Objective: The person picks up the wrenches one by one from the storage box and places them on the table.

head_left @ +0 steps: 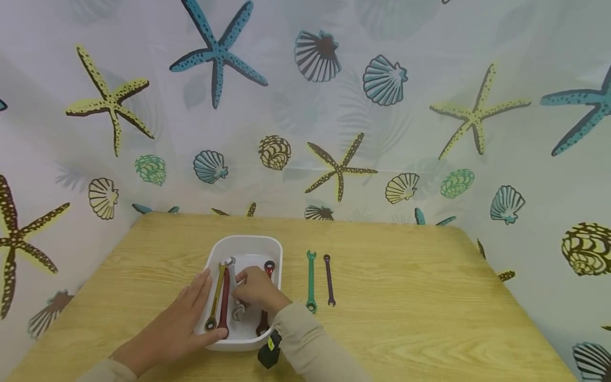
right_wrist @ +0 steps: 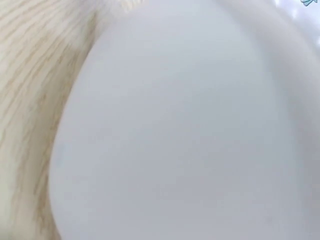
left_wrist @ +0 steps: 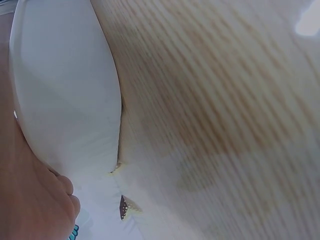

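Observation:
A white tray (head_left: 245, 346) holds several combination wrenches. My left hand (head_left: 176, 318) lies along its left side with fingers extended and the thumb over the front rim; the left wrist view shows that hand (left_wrist: 37, 200) against the tray's outer wall (left_wrist: 67, 90). Inside the tray, my right hand (head_left: 258, 291) pinches a silver wrench (head_left: 233, 270) about its middle, with curled fingers. A gold wrench (head_left: 217, 297) and a red wrench (head_left: 224, 302) lie to its left. Another red wrench (head_left: 269, 269), partly covered by my right hand, lies along the right wall.
Right of the tray, a green wrench (head_left: 311, 281) and a smaller purple wrench (head_left: 330, 281) lie on the wooden table (head_left: 420, 313). A curtain with starfish and shells (head_left: 286, 116) encloses the back and sides. The tray wall (right_wrist: 175, 125) fills most of the right wrist view.

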`<state>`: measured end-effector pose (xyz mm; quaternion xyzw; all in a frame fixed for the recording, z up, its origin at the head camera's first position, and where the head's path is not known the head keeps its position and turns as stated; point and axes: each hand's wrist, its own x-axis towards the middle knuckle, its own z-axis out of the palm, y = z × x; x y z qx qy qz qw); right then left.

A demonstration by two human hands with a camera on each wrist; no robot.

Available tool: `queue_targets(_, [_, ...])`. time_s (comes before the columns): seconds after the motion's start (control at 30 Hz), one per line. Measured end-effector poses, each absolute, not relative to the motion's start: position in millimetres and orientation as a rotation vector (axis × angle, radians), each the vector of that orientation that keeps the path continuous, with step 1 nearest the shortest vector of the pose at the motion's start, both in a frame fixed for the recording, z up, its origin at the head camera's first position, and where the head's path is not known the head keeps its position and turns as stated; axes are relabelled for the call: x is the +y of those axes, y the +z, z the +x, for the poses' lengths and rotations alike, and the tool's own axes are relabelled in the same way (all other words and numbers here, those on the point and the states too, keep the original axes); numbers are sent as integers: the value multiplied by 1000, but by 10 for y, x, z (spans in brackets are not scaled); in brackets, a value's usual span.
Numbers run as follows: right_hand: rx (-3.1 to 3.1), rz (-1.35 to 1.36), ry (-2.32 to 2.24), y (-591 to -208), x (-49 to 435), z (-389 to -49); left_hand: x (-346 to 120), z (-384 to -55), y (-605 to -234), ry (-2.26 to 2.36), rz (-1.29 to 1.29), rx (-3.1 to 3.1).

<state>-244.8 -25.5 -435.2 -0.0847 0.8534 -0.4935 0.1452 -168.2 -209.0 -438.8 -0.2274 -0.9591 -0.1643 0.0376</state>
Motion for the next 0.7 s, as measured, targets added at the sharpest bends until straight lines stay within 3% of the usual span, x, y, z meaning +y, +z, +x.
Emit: queue_targets(0.7, [2208, -248, -1594, -3971, 150, -2516, -2088, -1700, -4400, -493, -672, -2983])
